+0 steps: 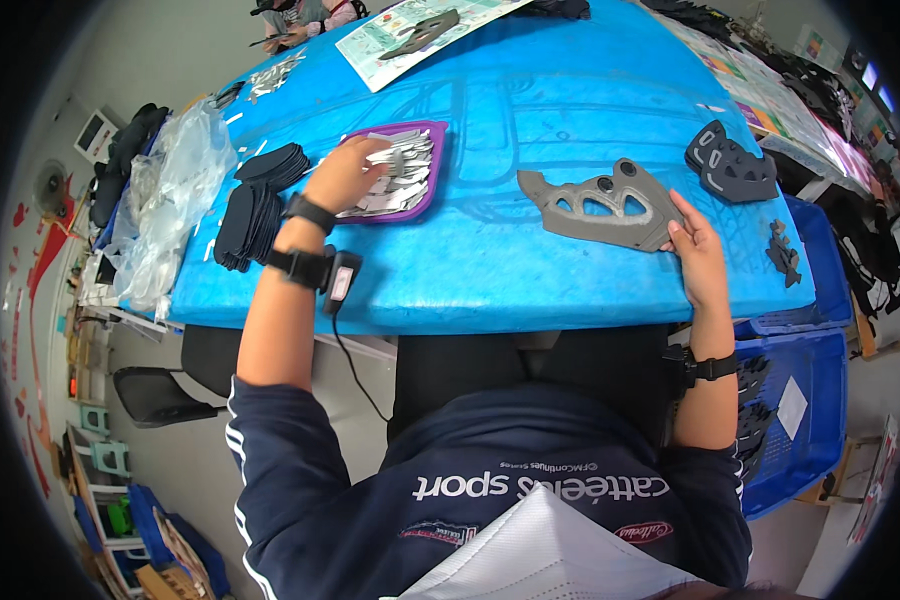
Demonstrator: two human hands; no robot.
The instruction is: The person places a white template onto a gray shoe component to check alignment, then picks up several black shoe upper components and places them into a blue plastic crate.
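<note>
My left hand (348, 172) is over a purple tray (438, 165) heaped with thin whitish-grey strips (406, 172). Its thumb and fingers are apart at the heap's near left side, and no strip shows clearly between them. On the right, my right hand (697, 248) grips the right end of a grey-brown foam-like panel (610, 228), thumb on top. This flat piece has several cut-out openings and two dark round spots along its upper edge. It lies on or just over the blue table covering, which shows through the openings.
Stacks of dark oval pads (248, 225) stand left of the tray. Dark cut-out panels (728, 165) and small dark scraps (784, 255) lie at the right. A printed sheet (380, 70) bears another panel at the far side. Blue crates (810, 400) stand below right; another person (295, 25) sits beyond.
</note>
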